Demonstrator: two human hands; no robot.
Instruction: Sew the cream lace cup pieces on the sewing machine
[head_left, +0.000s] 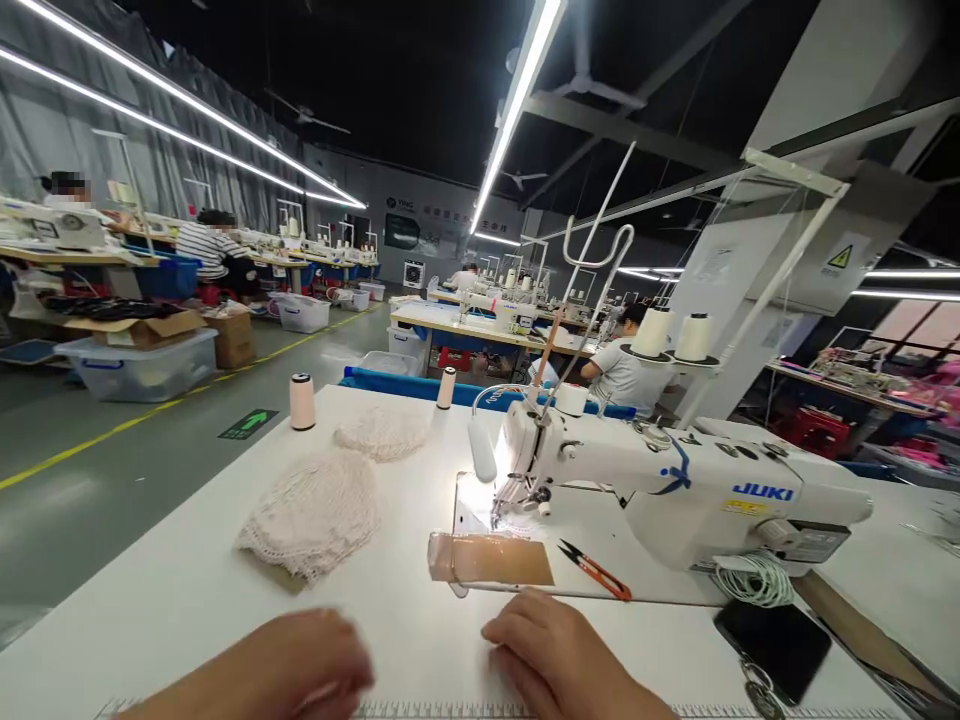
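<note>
My left hand (319, 655) is over the front of the white sewing table (187, 610), its curled fingers smeared by motion. Across from it, my right hand (559, 650) rests low over the table with loosely bent fingers, and I see nothing in it. Just beyond my right hand lie a brown strip under clear plastic (495, 560) and orange-handled thread snips (596, 572). A white sewing machine (637, 480) stands on the right, its lamp lighting the needle area. Left of it are a stack of cream lace pieces (315, 515) and a second lace pile (386, 432).
Two pink thread cones (302, 403) (447, 388) stand at the table's back. A black phone (776, 640) with keys (761, 690) and a pale cord coil (754, 580) lie at the right. A ruler tape (420, 711) runs along the front edge. Co-workers sit at other machines beyond.
</note>
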